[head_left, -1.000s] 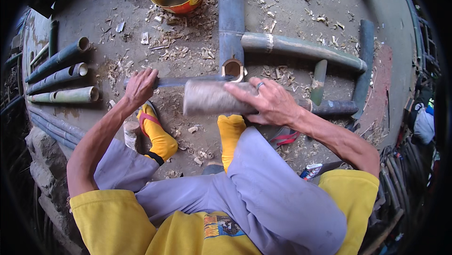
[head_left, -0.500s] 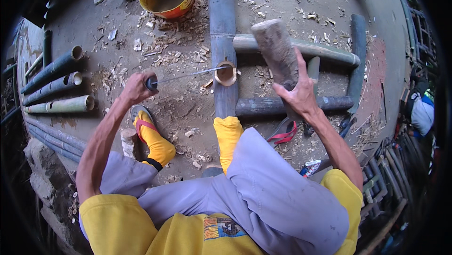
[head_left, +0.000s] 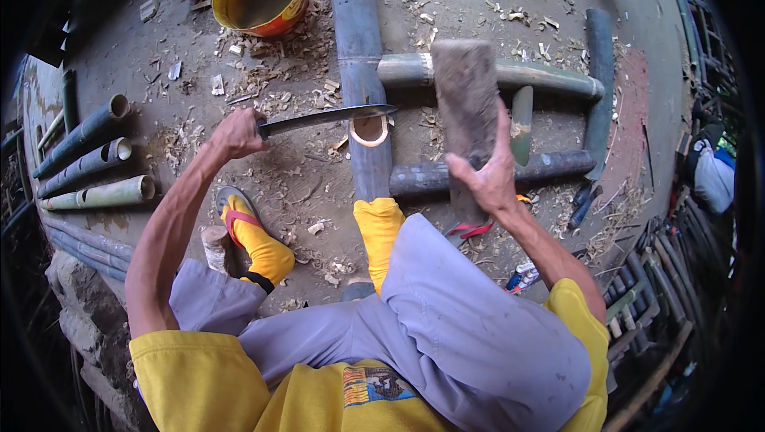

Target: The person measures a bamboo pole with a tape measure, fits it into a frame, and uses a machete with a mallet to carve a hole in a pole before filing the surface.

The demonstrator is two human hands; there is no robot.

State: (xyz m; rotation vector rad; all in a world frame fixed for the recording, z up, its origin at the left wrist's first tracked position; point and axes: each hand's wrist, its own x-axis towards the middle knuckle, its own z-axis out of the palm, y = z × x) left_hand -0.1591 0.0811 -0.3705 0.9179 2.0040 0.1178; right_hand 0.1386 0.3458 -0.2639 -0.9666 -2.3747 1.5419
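One knife (head_left: 327, 117), handle closed in the left hand (head_left: 237, 134), blade over the hole (head_left: 369, 128) in a grey bamboo pole (head_left: 356, 33); contact cannot be told. One wooden block (head_left: 465, 93), gripped by the right hand (head_left: 490, 181), right of the pole. Yellow bucket (head_left: 292, 16), beyond; three tubes (head_left: 84, 167), far left, on the ground (head_left: 299, 165).

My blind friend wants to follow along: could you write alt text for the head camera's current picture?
A person's left hand holds a long knife over a hole cut in a dark bamboo pole, while the right hand holds a wooden mallet. Around them are pale chips, cut bamboo tubes and a yellow-and-red bucket.
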